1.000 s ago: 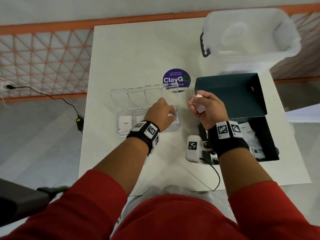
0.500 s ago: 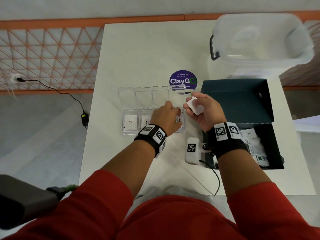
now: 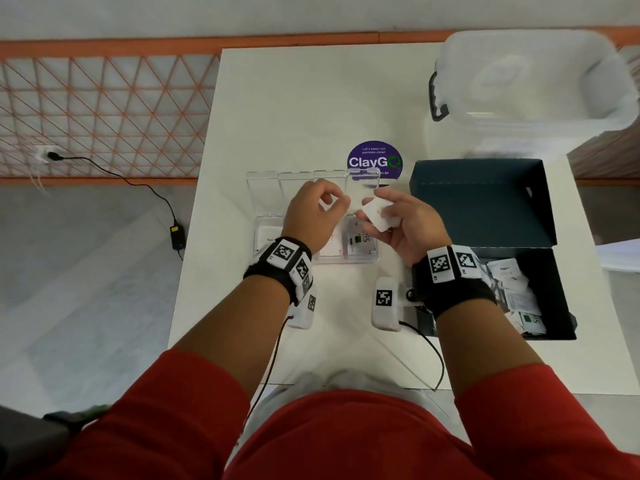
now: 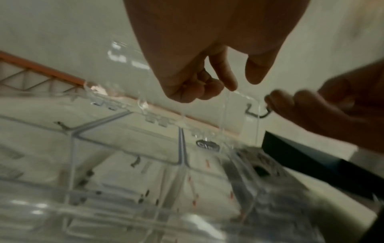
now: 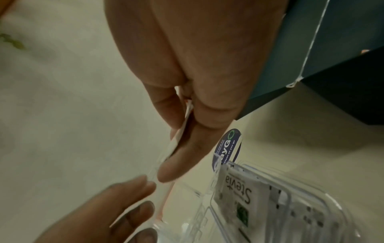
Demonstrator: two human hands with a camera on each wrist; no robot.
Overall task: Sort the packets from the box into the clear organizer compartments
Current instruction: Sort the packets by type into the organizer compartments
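The clear organizer [image 3: 346,262] lies mid-table with its lids [image 3: 263,188] flipped back. A Stevia packet [image 3: 358,241] [image 5: 239,195] sits in its rightmost compartment and a sugar packet [image 3: 267,237] in its leftmost. My right hand [image 3: 372,207] [image 5: 166,164] pinches a white packet [image 3: 381,218] [image 5: 180,131] above that right end. My left hand [image 3: 337,202] [image 4: 241,82] hovers over the middle compartments, thumb and index parted, holding nothing, close to the held packet. The dark box [image 3: 481,199] stands open to the right with several packets [image 3: 512,289] inside.
A large clear storage bin [image 3: 533,81] with a black handle stands at the back right. A purple ClayGo sticker [image 3: 374,161] is stuck to the table behind the organizer. On the floor at the left lies a cable with an adapter [image 3: 178,235].
My left hand has lifted off the organizer's right compartments and moved up toward the packet. My right hand has brought the packet a little closer to the organizer.
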